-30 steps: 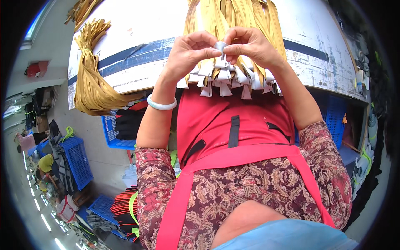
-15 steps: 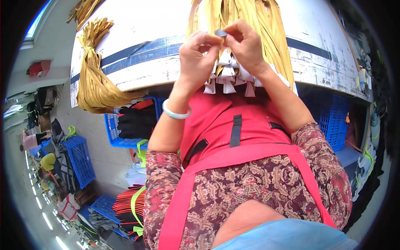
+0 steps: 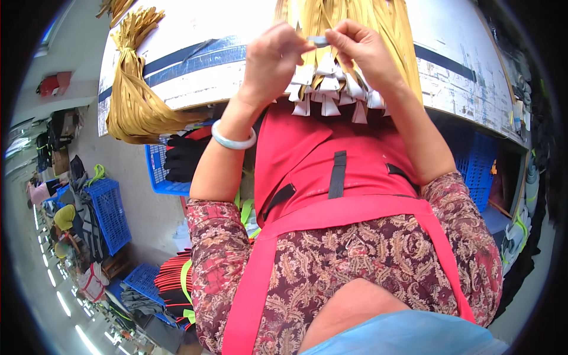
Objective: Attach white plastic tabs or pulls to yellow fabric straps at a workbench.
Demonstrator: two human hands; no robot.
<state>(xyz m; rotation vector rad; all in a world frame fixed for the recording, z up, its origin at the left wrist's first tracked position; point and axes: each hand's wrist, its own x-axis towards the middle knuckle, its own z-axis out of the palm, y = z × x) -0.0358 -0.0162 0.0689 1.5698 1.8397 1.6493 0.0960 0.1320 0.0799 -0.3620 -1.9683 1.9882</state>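
Observation:
My right hand (image 3: 365, 54) pinches a small grey strip (image 3: 319, 41) between thumb and fingertips. My left hand (image 3: 271, 64), partly blurred, is closed in a pinch at the strip's left end and wears a pale bangle on its wrist. Both hands are raised over the table's near edge. Beneath them lies a bundle of long golden-yellow straps (image 3: 384, 59). White folded tabs (image 3: 329, 103) are on the bundle's near ends and hang over the edge toward my red apron (image 3: 313, 142).
A tied bundle of golden straps (image 3: 131, 100) droops off the left of the white table (image 3: 207, 92). Beside my left arm, a blue crate (image 3: 158, 171) holds dark cloth. Another blue crate (image 3: 473, 168) stands under the table at right. Stacked red-edged dark pieces (image 3: 173, 281) sit lower left.
My hands have moved slightly apart, the left one leftward and up. The grey strip now lies flatter between them. The whole view has shifted a little.

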